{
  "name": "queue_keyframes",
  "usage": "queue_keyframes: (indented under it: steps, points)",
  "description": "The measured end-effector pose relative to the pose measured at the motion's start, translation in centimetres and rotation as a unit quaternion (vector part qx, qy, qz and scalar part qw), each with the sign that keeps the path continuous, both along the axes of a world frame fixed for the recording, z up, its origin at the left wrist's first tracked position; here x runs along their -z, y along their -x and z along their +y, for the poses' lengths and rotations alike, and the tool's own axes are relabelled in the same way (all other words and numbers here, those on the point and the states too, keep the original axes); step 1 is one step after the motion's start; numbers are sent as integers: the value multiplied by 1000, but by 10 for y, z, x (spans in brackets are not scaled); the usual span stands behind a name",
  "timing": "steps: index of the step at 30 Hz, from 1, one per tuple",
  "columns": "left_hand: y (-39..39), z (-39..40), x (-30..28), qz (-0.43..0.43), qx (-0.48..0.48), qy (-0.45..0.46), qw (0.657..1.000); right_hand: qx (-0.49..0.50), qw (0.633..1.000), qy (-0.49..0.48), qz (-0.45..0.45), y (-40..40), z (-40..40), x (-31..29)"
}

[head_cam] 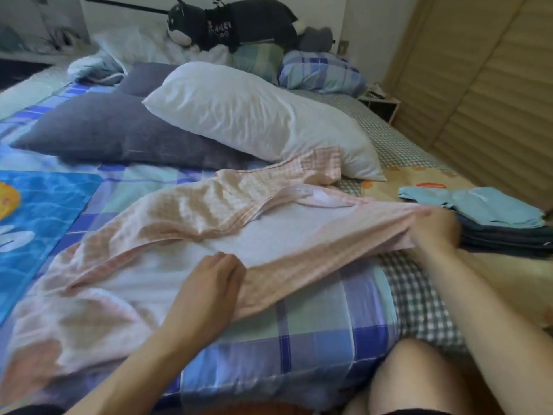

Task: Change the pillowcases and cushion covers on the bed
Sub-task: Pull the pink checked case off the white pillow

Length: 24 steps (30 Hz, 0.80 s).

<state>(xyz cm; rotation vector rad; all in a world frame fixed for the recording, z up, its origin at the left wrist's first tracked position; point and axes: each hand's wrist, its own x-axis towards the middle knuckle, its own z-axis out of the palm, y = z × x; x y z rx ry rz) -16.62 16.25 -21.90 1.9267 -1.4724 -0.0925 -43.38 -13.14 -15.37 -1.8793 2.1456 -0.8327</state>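
1. Left hand point(209, 283) is pinching the near edge of the pink checked pillowcase point(185, 211), fingers curled round the fabric.
2. Right hand point(434, 232) is gripping the same pillowcase at its right end, fingers clenched on bunched cloth, pulling it taut between both hands.
3. Pillowcase is lying spread and crumpled across the blue plaid bedspread point(314, 330), in front of the person, its white inner side showing; its far corner is touching the bare white pillow point(254, 115).
4. White pillow is lying tilted on the dark grey pillow point(98, 130), mid bed.
5. Stack of folded covers point(496, 223), light blue on top and dark blue beneath, is sitting on the bed just beside the right hand.
6. Dark plush toy point(233, 22) is lying on top of piled bedding at the head of the bed, near a blue plaid pillow point(320, 73).
7. Bare knee point(419, 378) is showing at the bottom edge.
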Motion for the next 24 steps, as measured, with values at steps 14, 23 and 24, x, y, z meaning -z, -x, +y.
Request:
queue_keyframes:
  steps: [14, 23, 24]
  points:
    - [-34, 40, 6, -41, -146, -104, 983, -446, 891, 23, 82, -98, 124, 53]
    - [-120, 113, 29, 3, -328, -427, 842, -681, 662, -227, 217, -135, 209, 36]
    - [-116, 114, 31, -1, -330, -411, 850, -679, 652, -228, 249, -133, 205, 33]
